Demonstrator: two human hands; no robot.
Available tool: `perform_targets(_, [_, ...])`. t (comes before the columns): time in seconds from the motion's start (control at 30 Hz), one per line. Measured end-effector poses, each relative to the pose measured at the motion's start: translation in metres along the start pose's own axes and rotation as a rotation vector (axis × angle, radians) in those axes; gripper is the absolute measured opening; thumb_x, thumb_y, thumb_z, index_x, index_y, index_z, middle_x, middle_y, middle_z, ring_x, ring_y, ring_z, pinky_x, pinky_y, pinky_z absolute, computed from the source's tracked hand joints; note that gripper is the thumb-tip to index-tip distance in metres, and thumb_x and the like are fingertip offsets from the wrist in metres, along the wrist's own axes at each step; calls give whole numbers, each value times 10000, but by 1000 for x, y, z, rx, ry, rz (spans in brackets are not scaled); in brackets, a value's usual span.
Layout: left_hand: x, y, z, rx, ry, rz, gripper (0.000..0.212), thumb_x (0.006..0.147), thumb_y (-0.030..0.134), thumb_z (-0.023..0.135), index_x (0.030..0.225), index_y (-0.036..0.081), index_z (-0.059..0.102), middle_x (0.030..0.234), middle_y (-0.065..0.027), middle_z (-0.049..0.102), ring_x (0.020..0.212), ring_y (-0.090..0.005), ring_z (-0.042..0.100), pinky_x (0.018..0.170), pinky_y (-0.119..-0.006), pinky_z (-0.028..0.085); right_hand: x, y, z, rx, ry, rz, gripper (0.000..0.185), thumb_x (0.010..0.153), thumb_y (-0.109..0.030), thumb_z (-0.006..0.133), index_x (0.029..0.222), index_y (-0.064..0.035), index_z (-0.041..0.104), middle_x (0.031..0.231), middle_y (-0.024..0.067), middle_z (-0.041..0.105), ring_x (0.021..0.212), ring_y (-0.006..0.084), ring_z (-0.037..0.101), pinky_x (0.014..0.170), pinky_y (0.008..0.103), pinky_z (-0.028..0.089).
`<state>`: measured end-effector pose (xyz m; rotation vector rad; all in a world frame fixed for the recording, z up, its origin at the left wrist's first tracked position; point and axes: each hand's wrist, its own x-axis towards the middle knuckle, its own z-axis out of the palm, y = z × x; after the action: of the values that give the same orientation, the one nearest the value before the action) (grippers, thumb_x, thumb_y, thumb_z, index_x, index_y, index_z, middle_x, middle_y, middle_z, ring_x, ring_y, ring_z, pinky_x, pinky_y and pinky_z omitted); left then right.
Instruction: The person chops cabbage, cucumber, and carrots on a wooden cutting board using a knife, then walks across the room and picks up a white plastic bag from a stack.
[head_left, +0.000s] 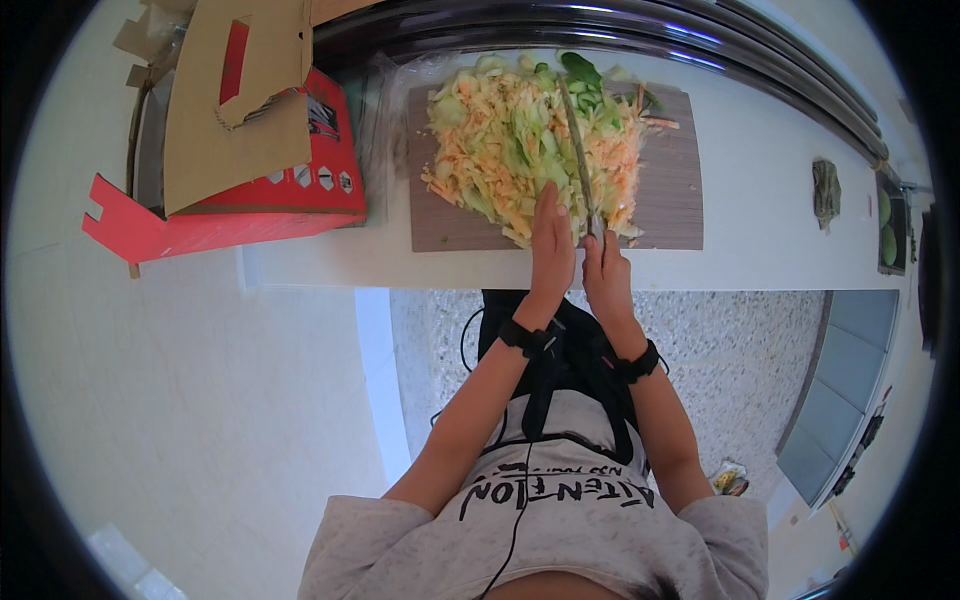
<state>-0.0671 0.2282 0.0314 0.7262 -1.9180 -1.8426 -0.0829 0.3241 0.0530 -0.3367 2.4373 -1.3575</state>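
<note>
A wide heap of chopped vegetables (487, 150), pale green, white and orange, covers much of a brown cutting board (671, 187). My right hand (609, 281) grips the handle of a kitchen knife (577, 150), whose blade points away from me across the heap. Just left of the knife, my left hand (553, 247) is held flat with the fingers together and stretched forward, its fingertips at the near edge of the heap. Darker green pieces (585, 82) lie at the far side, near the knife's tip. Orange strips (660, 122) stick out at the right.
On the left stands an opened red and brown cardboard box (247, 150), with clear plastic film (382, 135) between it and the board. A crumpled cloth (826, 193) lies on the white countertop (757, 217). Shiny dark rails (525, 26) run along the back. Green produce fills a dark tray (892, 225) at the far right.
</note>
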Motion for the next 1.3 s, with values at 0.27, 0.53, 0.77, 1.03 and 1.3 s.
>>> perform_targets(0.27, [-20,7,-23,-208,174,-71,434,970,275,304,1238,-55,395,1210,-171,459,1118,-225,453,956,-319,335,-1,6,17,12,-73,55,238,911,-219,457,949,15,429,631,270,537,608,457,526,471,478,377])
perform_targets(0.53, [-43,-20,-10,-221,104,-196,396,970,269,316,1160,-49,454,1068,-130,516,990,-205,489,883,-296,369,6,3,10,28,-104,78,254,912,-227,455,907,25,424,627,271,535,604,450,527,458,473,372])
perform_targets(0.77, [-24,-18,-7,-167,127,-159,381,966,275,339,1117,-42,486,1014,-126,511,919,-200,489,842,-287,375,16,4,9,1,-114,40,280,914,-246,447,880,32,436,630,274,532,614,454,523,463,472,372])
perform_targets(1.03, [-32,-8,-23,-58,121,-162,301,945,209,401,1065,-39,523,977,-114,557,876,-187,542,782,-287,421,9,8,8,45,-165,140,290,911,-263,458,878,25,441,618,261,527,608,446,517,488,462,375])
perform_targets(1.3, [-48,-24,-7,59,-48,-117,168,873,91,498,955,-33,576,866,-172,577,773,-240,592,669,-302,469,5,3,-17,135,-156,162,289,918,-273,447,888,14,456,555,206,505,531,373,530,456,409,378])
